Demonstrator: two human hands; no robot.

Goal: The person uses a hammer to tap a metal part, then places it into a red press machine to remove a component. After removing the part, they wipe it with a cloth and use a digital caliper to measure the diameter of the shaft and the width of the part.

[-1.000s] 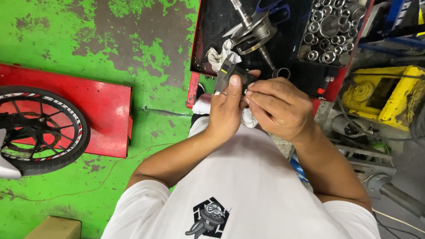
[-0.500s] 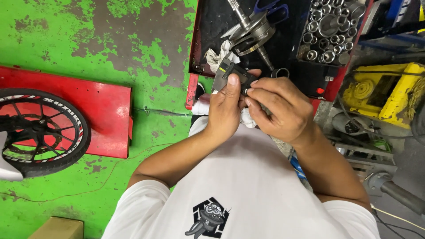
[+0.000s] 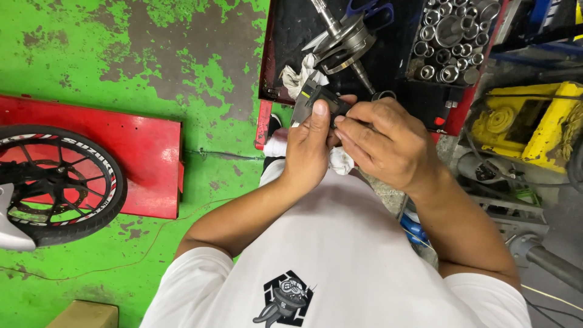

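Both hands meet at centre, close to the chest, over the near edge of a black tray [image 3: 291, 36]. Left hand [image 3: 310, 149] is wrapped around a dark grey measuring tool [image 3: 316, 100], thumb lying flat along its body, fingers clamped on it. Right hand [image 3: 385, 143] comes in from the right, fingertips pinched together against the tool's right end; whatever small part sits between them is hidden, cannot tell. A white rag [image 3: 341, 161] is bunched under the two hands, touching the right palm. On the tray, just beyond the hands: a metal crankshaft [image 3: 346, 39] lying tilted, another white cloth [image 3: 297, 78] beside its left end, blue-handled scissors [image 3: 370, 9] at the far edge. Far right of the tray, a case of shiny sockets [image 3: 452, 36]. Yellow machine [image 3: 528, 121] at right, well apart from the hands. Left side: red platform [image 3: 139, 152] on a worn green floor [image 3: 121, 48], with a black motorcycle wheel [image 3: 57, 179] resting on it. Person wears a white T-shirt [image 3: 328, 255] with a dark print.
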